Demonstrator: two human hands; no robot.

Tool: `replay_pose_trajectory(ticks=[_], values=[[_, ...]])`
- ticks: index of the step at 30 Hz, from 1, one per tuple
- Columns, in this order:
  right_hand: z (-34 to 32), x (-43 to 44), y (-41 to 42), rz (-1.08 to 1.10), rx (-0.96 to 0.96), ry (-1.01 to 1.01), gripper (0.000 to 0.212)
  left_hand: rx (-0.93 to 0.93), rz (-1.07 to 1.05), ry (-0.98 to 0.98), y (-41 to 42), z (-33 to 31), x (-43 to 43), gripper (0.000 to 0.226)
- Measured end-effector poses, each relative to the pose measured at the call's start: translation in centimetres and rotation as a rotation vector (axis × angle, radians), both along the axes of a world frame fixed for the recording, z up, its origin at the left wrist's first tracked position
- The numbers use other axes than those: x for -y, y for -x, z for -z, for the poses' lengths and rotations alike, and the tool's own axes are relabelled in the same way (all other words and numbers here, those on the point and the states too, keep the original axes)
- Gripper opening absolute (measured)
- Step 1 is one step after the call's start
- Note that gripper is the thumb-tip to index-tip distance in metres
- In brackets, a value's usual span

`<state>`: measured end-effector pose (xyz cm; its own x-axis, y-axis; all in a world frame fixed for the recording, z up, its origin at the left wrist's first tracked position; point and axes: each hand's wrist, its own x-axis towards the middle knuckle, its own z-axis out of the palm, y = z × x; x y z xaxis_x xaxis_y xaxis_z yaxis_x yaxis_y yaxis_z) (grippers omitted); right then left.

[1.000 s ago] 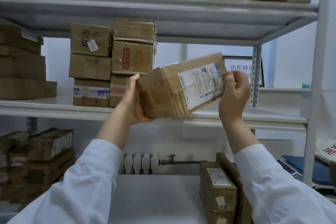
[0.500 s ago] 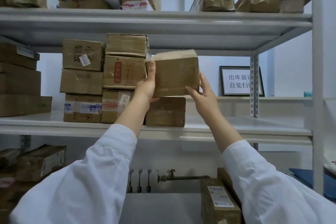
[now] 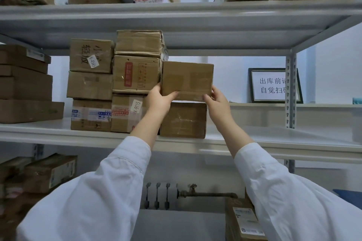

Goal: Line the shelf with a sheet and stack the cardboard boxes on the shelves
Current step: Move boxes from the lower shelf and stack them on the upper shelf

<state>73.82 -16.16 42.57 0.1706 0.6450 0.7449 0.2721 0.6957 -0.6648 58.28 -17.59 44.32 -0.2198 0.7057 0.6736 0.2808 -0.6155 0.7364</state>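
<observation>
A plain brown cardboard box (image 3: pixel 187 80) sits on top of a lower taped box (image 3: pixel 183 120) on the middle shelf (image 3: pixel 264 135), right beside a tall stack of boxes (image 3: pixel 137 74). My left hand (image 3: pixel 159 100) holds the upper box's lower left corner, fingers curled under its bottom edge. My right hand (image 3: pixel 216 100) holds its lower right corner, thumb on the front face and fingers round the side. The shelf surface is white; I cannot tell a liner sheet from the shelf board.
More box stacks stand at the left (image 3: pixel 90 84) and far left (image 3: pixel 25 84) of the middle shelf. The top shelf (image 3: pixel 176 11) carries wrapped parcels. A framed sign (image 3: pixel 274 86) stands behind the upright post (image 3: pixel 290 92). Boxes lie below at left (image 3: pixel 51 172) and right (image 3: pixel 244 221).
I raised the box from in front of my chest, turned it label-away, and set it down on the lower box. Both hands slid down to its bottom corners.
</observation>
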Motion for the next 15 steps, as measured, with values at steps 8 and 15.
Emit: replay_pose_trajectory(ticks=[8,15], values=[[0.7,-1.6,-0.1,-0.038,-0.023,0.038,0.041,-0.080,-0.148,0.096,-0.3,1.1,-2.4,0.076],[1.1,-2.7,0.0,-0.018,-0.074,0.197,0.019,0.021,-0.183,0.105,-1.2,2.2,-3.6,0.061]])
